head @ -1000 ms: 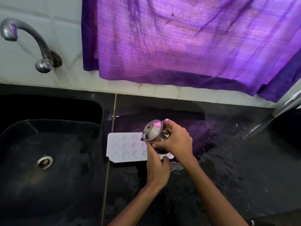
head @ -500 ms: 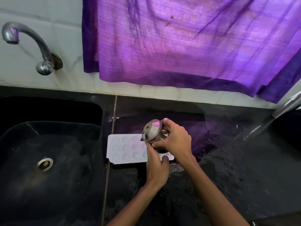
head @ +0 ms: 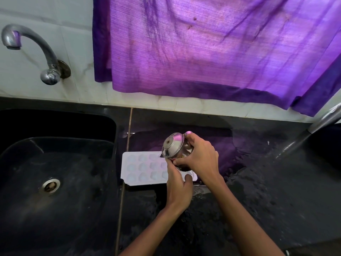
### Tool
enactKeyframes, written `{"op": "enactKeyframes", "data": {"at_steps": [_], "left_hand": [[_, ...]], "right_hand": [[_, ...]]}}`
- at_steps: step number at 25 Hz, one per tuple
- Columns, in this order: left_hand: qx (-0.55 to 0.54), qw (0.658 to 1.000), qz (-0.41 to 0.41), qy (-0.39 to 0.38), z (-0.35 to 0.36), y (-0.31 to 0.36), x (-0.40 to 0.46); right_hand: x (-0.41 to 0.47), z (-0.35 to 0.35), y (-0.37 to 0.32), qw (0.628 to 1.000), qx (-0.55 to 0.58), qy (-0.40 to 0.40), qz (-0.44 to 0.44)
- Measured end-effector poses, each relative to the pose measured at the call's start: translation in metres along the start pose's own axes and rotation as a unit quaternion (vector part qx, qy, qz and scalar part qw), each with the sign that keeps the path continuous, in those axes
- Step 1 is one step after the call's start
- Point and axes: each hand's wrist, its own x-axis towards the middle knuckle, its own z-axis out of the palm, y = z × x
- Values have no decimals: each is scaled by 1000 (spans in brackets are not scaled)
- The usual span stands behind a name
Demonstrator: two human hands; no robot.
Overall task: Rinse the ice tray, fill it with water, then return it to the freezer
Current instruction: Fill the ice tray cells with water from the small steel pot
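Wet black counter [head: 258,209]: our right hand [head: 201,157] grips steel pot [head: 173,146] over ice tray [head: 142,169], left hand [head: 180,187] pinching its rim.

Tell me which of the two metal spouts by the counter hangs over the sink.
The curved chrome wall tap at far left; it arches over the black sink. The straight steel spout at right overhangs the counter.

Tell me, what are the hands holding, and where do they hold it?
Both hands grip a small steel pot tilted over the white ice tray: the right hand round its body, the left hand at its lower edge.
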Motion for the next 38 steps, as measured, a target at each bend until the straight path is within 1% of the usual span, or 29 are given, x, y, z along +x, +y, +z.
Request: {"op": "enactKeyframes", "data": {"at_steps": [6,14,18,25,32,38], "left_hand": [[-4,1000,6,-2,0,4,-2],[31,998,50,16,1,11,-8],[27,998,61,20,5,11,-13],[7,997,55,45,10,7,-29],[3,999,23,40,9,-4,-33],[-2,999,9,35,6,-7,-32]], "right_hand": [[-1,-3,1,1000,4,9,-3],[-7,-6,4,997,77,22,14],[-12,-7,7,995,95,29,20],[-27,-4,13,996,78,17,25],[-29,8,13,1000,17,2,13],[-28,9,11,1000,2,-7,8]]}}
